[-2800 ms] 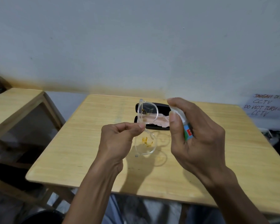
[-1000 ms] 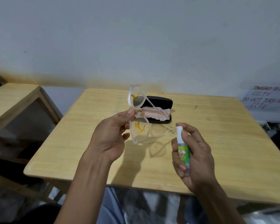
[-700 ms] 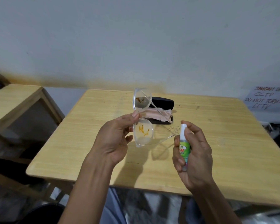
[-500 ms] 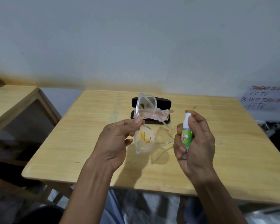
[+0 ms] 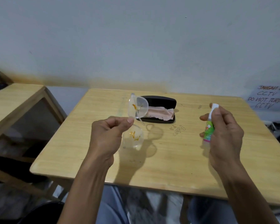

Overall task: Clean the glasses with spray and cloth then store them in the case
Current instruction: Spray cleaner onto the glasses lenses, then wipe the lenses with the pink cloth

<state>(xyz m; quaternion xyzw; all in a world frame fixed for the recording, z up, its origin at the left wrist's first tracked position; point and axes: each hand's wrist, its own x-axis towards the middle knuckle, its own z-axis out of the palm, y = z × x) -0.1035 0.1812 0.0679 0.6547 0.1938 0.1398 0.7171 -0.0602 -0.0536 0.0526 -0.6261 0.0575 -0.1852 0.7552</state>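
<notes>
My left hand pinches clear-framed glasses at the bridge and holds them upright above the wooden table. Orange smears mark both lenses. My right hand grips a small green-labelled spray bottle with a white cap, held well to the right of the glasses. An open black glasses case lies at the back of the table with a pink cloth draped in it.
A second wooden table stands to the left. A handwritten CCTV notice hangs at the far right. Faint writing marks the tabletop near the case. My legs show under the near table edge.
My right hand has carried the spray bottle away to the right, apart from the glasses. My left hand still holds the glasses, now turned slightly.
</notes>
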